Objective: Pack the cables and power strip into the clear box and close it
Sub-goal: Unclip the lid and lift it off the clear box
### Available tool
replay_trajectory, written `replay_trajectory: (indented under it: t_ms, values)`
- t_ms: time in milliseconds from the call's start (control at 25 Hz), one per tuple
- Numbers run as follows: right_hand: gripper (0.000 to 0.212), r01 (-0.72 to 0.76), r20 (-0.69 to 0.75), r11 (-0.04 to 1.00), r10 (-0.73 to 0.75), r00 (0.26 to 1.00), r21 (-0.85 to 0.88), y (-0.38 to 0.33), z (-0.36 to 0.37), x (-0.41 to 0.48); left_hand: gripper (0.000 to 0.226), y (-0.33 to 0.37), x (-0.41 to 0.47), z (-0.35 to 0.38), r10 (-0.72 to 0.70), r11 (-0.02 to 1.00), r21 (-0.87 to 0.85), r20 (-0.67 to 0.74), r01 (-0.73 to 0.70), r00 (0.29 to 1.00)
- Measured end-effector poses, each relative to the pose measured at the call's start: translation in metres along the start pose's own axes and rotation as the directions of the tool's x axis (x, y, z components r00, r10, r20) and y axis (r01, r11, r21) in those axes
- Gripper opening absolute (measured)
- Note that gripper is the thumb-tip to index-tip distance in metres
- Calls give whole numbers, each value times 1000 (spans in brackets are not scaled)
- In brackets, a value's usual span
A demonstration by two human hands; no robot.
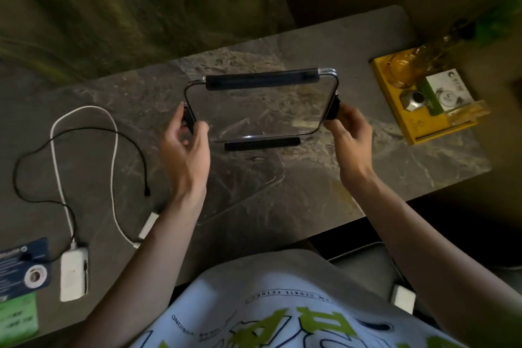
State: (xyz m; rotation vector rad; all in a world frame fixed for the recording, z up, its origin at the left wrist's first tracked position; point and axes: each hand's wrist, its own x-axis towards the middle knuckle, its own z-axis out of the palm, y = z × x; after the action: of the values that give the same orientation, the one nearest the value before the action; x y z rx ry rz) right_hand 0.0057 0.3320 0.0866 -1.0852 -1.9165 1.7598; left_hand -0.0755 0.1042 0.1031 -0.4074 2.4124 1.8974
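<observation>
Both hands are up over the counter (367,178) holding the clear lid (261,104): left hand (185,147) pinching the black clip on its left edge, right hand (348,133) pinching the right one. The clear box (243,178) sits open just below the lid. White power strip (73,274) and the black cable (84,161) lie well left of the box.

Clear lid (262,104) aloft over open clear box (243,178); white power strip (73,274), cables (84,150) leftward on table
</observation>
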Motion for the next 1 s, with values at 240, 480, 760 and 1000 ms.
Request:
replay_trajectory:
  t_ms: [240,480,760,1000]
  values:
    - [37,-62,-120,956,100,988,287,13,-37,1,34,5,-2,39,0,1000,-10,83,1,997]
    - [38,-163,-138,924,222,965,345,42,-74,14,19,3,-2,86,-72,997,49,143,66,987]
    - [7,-192,-244,876,323,914,443,74,-94,43,22,-9,15,145,-99,980,195,338,34,936]
    - [15,-210,-332,861,389,859,464,98,-117,67,40,-24,41,194,-143,971,238,529,15,836]
